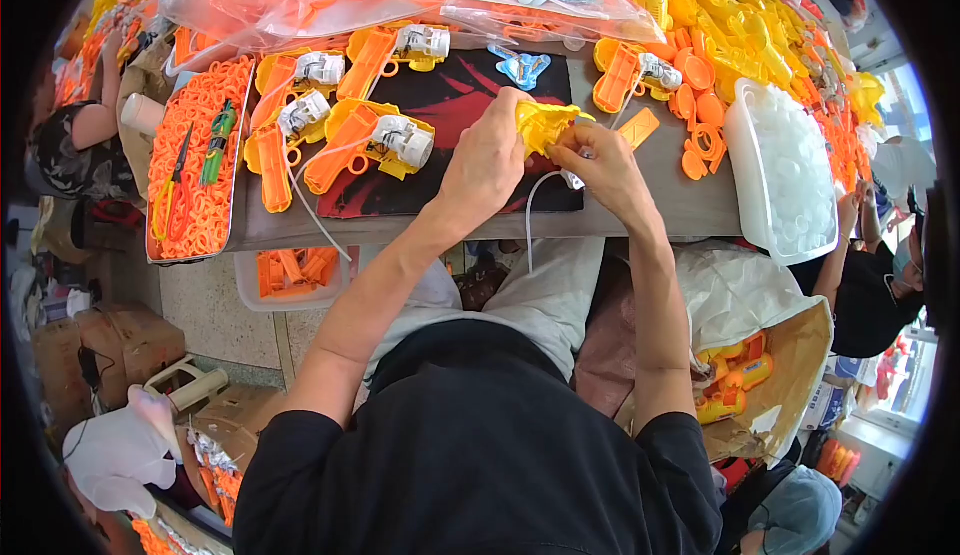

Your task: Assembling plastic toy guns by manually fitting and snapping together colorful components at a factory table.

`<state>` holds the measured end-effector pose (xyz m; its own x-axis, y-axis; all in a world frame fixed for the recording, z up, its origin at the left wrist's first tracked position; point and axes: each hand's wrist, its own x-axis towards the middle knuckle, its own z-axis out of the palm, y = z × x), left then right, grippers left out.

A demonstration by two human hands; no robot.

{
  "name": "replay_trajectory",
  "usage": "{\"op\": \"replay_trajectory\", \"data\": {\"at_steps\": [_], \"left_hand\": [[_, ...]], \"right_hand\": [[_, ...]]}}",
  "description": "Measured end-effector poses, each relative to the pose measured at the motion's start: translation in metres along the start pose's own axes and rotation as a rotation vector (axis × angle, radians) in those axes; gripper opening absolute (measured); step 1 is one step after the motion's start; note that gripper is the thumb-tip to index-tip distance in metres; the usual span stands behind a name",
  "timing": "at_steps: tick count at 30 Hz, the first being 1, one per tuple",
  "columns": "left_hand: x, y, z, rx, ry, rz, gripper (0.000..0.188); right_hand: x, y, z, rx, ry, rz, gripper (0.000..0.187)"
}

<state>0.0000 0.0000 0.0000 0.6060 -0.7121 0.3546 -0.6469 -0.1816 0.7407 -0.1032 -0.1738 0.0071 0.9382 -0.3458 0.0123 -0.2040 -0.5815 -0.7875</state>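
My left hand (490, 160) and my right hand (600, 165) meet over the dark mat (450, 105) at the table's front edge. Between them they hold a yellow plastic toy gun shell (545, 123). A thin white tube (532, 205) hangs down from under my right hand's fingers. Several orange and yellow toy guns with white motor parts (375, 140) lie on the mat to the left of my left hand. An orange flat piece (638, 127) lies just right of my right hand.
A tray of orange rings (200, 165) with scissors and a green screwdriver stands at left. A white tub of clear parts (790, 170) stands at right. Yellow and orange parts pile at the back. A bag of finished toys (735, 375) sits by my right knee. Other people sit on both sides.
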Motion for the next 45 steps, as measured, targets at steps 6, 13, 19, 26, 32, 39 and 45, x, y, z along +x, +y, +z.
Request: {"op": "replay_trajectory", "data": {"at_steps": [6, 13, 19, 26, 32, 39, 45], "left_hand": [[0.008, -0.025, -0.006, -0.909, -0.205, -0.431, 0.038], [-0.005, -0.022, 0.026, 0.221, 0.252, 0.065, 0.064], [-0.019, -0.017, 0.023, 0.42, 0.403, 0.106, 0.025], [-0.005, -0.025, 0.028, 0.356, 0.255, 0.129, 0.014], [0.001, -0.016, 0.039, 0.427, 0.275, 0.064, 0.017], [0.005, -0.02, 0.042, 0.522, 0.274, 0.095, 0.018], [0.002, -0.006, 0.035, 0.365, 0.215, 0.291, 0.016]], "right_hand": [[0.004, -0.001, 0.0, 0.156, -0.02, 0.033, 0.024], [0.022, -0.023, 0.003, -0.33, -0.063, 0.089, 0.038], [0.025, -0.034, 0.003, -0.383, -0.022, 0.13, 0.04], [-0.037, 0.007, -0.07, -0.291, 0.136, -0.032, 0.038], [-0.053, 0.06, -0.07, -0.6, 0.124, 0.0, 0.051], [-0.023, 0.005, -0.118, -0.109, 0.071, 0.161, 0.036], [0.016, -0.046, -0.076, -0.066, 0.456, -0.359, 0.032]]}}
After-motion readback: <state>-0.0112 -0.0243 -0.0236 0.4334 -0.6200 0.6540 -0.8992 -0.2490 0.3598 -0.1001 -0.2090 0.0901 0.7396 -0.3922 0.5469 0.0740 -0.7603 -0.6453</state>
